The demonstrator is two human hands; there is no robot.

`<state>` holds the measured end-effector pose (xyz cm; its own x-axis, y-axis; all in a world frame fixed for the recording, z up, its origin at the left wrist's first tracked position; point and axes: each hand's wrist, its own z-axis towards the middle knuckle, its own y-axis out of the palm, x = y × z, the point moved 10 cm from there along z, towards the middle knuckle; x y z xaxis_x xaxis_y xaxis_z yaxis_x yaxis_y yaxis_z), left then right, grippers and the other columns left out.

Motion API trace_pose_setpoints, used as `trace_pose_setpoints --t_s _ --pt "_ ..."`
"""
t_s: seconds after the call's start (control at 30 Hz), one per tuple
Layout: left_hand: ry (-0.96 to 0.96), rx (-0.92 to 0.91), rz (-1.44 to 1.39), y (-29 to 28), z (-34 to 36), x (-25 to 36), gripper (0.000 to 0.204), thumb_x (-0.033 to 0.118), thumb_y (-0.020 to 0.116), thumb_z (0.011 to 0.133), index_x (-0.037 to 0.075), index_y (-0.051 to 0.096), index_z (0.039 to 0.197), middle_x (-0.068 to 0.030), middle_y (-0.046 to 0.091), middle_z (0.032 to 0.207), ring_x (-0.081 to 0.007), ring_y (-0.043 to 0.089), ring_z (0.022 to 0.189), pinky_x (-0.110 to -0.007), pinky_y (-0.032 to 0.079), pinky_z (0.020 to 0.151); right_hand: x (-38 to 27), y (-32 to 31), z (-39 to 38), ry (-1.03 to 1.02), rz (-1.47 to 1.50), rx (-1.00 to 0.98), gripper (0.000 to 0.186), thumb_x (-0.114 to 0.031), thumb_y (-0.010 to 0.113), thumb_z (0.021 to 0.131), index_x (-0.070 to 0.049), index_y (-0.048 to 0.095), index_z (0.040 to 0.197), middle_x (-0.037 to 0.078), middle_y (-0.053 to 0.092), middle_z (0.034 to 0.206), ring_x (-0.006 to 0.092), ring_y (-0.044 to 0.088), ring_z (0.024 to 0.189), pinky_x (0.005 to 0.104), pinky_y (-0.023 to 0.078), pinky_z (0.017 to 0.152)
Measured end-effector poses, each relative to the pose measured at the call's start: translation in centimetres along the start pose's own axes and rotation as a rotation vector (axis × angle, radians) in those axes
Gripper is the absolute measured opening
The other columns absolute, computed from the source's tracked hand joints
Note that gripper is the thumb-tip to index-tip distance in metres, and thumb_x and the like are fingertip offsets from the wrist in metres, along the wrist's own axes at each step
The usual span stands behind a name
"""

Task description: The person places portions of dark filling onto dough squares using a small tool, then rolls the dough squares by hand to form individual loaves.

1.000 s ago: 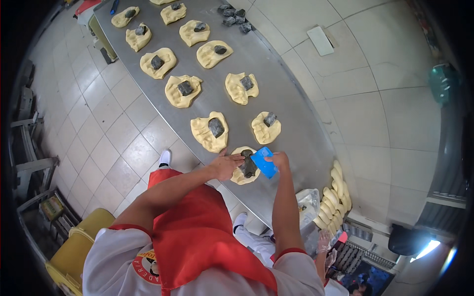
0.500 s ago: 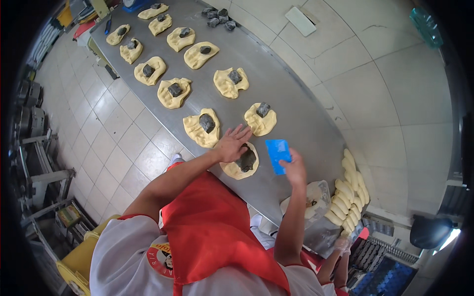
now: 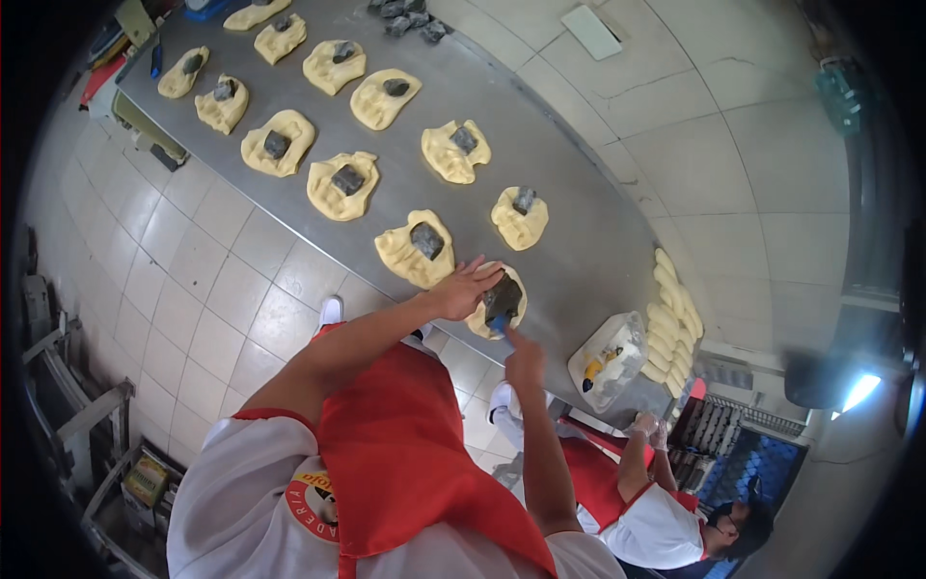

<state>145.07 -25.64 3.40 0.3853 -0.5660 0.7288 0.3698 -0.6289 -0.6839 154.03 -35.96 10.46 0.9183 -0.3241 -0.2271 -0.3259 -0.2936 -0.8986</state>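
A flattened round of pale yellow dough (image 3: 480, 323) lies near the table's front edge with a dark grey, paste-like filling (image 3: 503, 295) spread over its middle. My left hand (image 3: 461, 292) lies flat on its left side, fingers stretched out and touching the filling. In my right hand (image 3: 526, 363) is a blue plastic scraper (image 3: 499, 323), its edge pressed down on the filling; part of the blade is hidden. Just left of this round sits another dough piece (image 3: 397, 249) with a dark lump (image 3: 426, 240) on it, and beyond stands a smaller topped piece (image 3: 521, 230).
Several more topped dough pieces (image 3: 347, 205) run in two rows along the metal table (image 3: 386, 159). Dark lumps (image 3: 410, 19) are heaped at the far edge. At right are a clear plastic tub (image 3: 617, 381), twisted dough strands (image 3: 670, 323) and a co-worker in a red apron (image 3: 588, 478).
My right hand has brought the scraper left and down onto the dark filling. My left hand stays on the dough. The view has shifted, showing more of the co-worker.
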Motion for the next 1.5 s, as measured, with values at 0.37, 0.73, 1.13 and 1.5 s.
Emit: trace_pose_setpoints --t_s 0.37,0.73,1.13,1.5 --pt "-0.013 0.317 -0.445 -7.7 -11.3 -4.4 0.037 0.009 0.054 0.095 0.005 0.056 0.132 -0.0174 0.067 0.114 -0.035 0.065 0.101 -0.04 0.051 0.088 -1.2 0.6 3.4 0.056 0.229 0.197 0.055 0.004 0.049 0.076 -0.006 0.062 0.128 0.02 0.067 0.113 0.0371 0.065 0.106 0.0437 0.05 0.091" --pt "-0.136 0.296 -0.608 -9.4 -14.6 -7.1 0.038 0.017 0.056 0.094 0.004 0.056 0.13 -0.0174 0.07 0.105 -0.0345 0.068 0.098 -0.041 0.052 0.087 -6.0 6.4 1.3 0.161 0.099 -0.068 0.073 0.001 0.049 0.08 -0.011 0.034 0.15 0.021 0.043 0.147 0.0414 0.044 0.133 0.0475 0.039 0.109" --pt "0.074 0.247 0.175 -11.2 -7.6 -1.5 0.077 0.035 0.069 0.083 -0.005 0.039 0.142 -0.0194 0.03 0.154 -0.0339 0.026 0.145 -0.048 0.021 0.119 7.4 3.2 -7.1 0.58 1.412 0.696 0.033 0.003 0.059 0.086 -0.006 0.061 0.118 0.01 0.067 0.101 0.0228 0.065 0.09 0.0388 0.052 0.081" --pt "-0.355 0.265 0.03 -12.7 16.1 -3.5 0.066 0.033 0.07 0.085 -0.004 0.047 0.134 -0.0219 0.052 0.131 -0.0348 0.048 0.125 -0.044 0.035 0.111 11.2 -1.9 4.4 0.379 1.625 0.524 0.046 0.006 0.063 0.081 0.0 0.052 0.126 0.009 0.064 0.111 0.0215 0.063 0.1 0.036 0.05 0.091"
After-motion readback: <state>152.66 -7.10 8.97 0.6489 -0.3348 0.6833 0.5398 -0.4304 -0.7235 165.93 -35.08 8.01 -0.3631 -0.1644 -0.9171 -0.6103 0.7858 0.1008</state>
